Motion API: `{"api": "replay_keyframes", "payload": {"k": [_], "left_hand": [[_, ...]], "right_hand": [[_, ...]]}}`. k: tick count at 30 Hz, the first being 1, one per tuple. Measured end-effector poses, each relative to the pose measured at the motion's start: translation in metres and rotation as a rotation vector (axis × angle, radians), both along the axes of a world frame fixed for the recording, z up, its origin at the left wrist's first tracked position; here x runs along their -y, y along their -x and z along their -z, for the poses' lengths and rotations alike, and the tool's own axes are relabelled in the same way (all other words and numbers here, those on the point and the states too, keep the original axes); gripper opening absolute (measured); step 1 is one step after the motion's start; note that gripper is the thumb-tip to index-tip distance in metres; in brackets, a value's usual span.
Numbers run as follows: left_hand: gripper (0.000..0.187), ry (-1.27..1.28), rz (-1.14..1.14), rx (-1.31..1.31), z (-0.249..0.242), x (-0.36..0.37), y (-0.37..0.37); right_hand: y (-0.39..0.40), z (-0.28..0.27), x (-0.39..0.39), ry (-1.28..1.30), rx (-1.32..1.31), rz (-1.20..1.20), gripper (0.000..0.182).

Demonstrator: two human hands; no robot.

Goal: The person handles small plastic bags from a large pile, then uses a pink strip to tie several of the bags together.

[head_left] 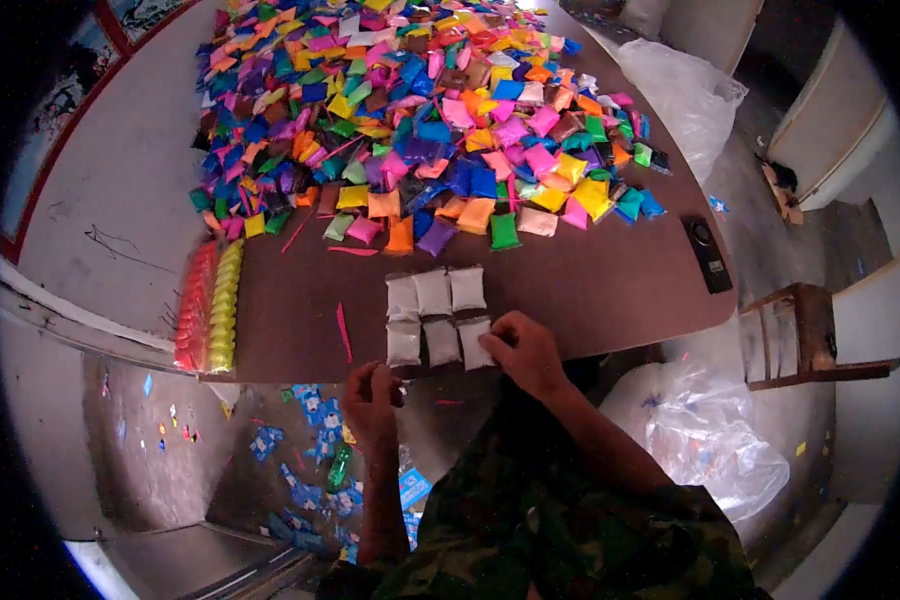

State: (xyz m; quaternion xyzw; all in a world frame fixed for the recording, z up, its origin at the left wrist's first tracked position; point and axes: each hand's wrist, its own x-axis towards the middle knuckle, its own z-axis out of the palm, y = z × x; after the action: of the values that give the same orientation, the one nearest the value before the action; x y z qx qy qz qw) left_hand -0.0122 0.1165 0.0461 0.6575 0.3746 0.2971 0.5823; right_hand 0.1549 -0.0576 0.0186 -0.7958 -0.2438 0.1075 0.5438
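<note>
Small white packets [433,294] lie flat near the front edge of the brown table [590,290], in two rows of three. My right hand [526,352] has thumb and fingers pinched at the right edge of the lower right white packet [476,343]. Just below the lower left white packet [403,343], at the table's edge, is my left hand [372,402] with its fingers curled in. Whatever it may hold is hidden. A thin pink strip [344,332] lies to the left of the packets.
A big heap of colourful packets [410,130] covers the table's far part. Long sleeves of red packs [195,305] and yellow packs [225,305] lie at the left edge. A dark device [706,254] sits at the right. Plastic bags [715,440] and blue wrappers [315,420] are on the floor.
</note>
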Motion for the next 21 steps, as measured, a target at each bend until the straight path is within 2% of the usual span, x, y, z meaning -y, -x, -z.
{"api": "replay_keyframes", "payload": {"k": [6, 15, 21], "left_hand": [[0.021, 0.005, -0.094, 0.020, 0.007, -0.015, 0.003], [0.023, 0.080, -0.083, 0.034, 0.008, -0.024, 0.003], [0.020, -0.091, -0.060, -0.033, 0.029, -0.029, 0.009]], "right_hand": [[-0.003, -0.003, -0.002, 0.006, 0.047, -0.028, 0.019], [-0.002, 0.007, -0.010, 0.019, 0.233, 0.053, 0.018], [0.005, -0.007, -0.003, 0.085, 0.231, 0.036, 0.019]]}}
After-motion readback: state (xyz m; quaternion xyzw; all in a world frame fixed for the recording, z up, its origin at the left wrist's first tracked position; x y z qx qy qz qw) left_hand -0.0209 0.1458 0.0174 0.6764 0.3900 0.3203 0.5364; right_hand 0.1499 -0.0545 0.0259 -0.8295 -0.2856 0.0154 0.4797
